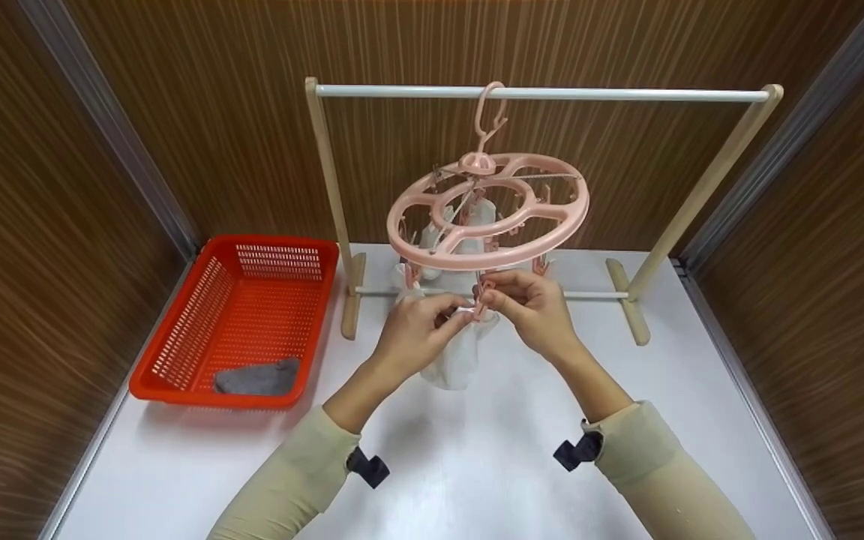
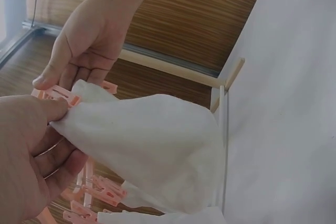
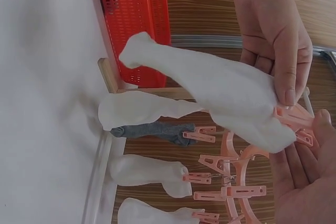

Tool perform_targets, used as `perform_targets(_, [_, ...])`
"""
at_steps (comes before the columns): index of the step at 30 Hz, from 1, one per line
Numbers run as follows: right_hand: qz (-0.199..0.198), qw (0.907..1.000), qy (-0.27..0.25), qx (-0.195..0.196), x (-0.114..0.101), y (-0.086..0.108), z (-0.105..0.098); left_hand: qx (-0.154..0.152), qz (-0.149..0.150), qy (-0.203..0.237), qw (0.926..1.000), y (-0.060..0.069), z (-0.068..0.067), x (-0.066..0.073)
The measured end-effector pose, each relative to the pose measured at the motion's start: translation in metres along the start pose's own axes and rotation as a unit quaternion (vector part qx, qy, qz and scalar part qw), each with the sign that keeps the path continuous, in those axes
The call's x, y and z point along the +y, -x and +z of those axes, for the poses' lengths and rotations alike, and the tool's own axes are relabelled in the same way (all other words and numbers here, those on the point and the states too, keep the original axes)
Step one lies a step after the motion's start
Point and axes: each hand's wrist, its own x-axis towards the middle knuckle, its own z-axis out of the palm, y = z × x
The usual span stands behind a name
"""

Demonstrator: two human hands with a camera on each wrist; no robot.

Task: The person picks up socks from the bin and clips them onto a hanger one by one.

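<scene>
A white sock (image 3: pixel 226 85) hangs below the near rim of a round pink drying hanger (image 1: pixel 447 259). My left hand (image 1: pixel 424 330) pinches the edge of this sock between thumb and fingers. Beside it, my right hand (image 1: pixel 533 307) grips a pink clothespin (image 3: pixel 294 115) with thumb and fingers, at the sock's edge. In the right wrist view the clothespin overlaps the fabric; its jaws are partly hidden by the fingers. Other white socks (image 3: pixel 149 174) and a grey sock (image 3: pixel 155 129) hang from further clothespins on the hanger.
The hanger hooks over the white bar (image 1: pixel 627 94) of a wooden-legged rack (image 1: pixel 702 191). To the left, a red plastic basket (image 1: pixel 312 330) holds a grey sock (image 1: pixel 259 377). Brown wood-grain walls (image 1: pixel 252 135) surround the white table (image 1: pixel 702 420).
</scene>
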Motion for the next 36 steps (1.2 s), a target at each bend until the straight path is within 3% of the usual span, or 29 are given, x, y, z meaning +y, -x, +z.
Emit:
perform_targets(6, [0.01, 0.9999, 0.004, -0.001, 0.0, 0.001, 0.001, -0.012, 0.005, -0.014, 0.9998, 0.003, -0.004, -0.003])
perform_targets(11, [0.014, 0.9998, 0.015, 0.001, 0.0, 0.002, 0.002, 0.018, 0.056, -0.074, 0.9955, 0.005, -0.009, -0.004])
perform_targets(14, [0.016, 0.9997, 0.019, 0.008, 0.001, 0.002, 0.002, 0.05, 0.097, -0.122, 0.9864, 0.003, -0.013, -0.003])
perform_targets(19, [0.017, 0.9995, 0.021, 0.018, 0.003, 0.003, 0.003, 0.11, 0.17, -0.169, 0.9644, -0.006, -0.018, 0.001])
perform_targets(24, [0.026, 0.9986, 0.025, 0.04, 0.003, 0.003, 0.003, 0.136, 0.224, -0.223, 0.939, -0.021, -0.018, 0.005])
perform_targets(28, [0.03, 0.9982, 0.032, 0.04, 0.003, 0.003, 0.003, 0.138, 0.243, -0.252, 0.9267, -0.034, -0.015, 0.004])
perform_targets(36, [0.032, 0.9985, 0.035, 0.029, 0.004, 0.004, 0.003, 0.071, 0.238, -0.285, 0.9259, -0.048, -0.009, 0.001])
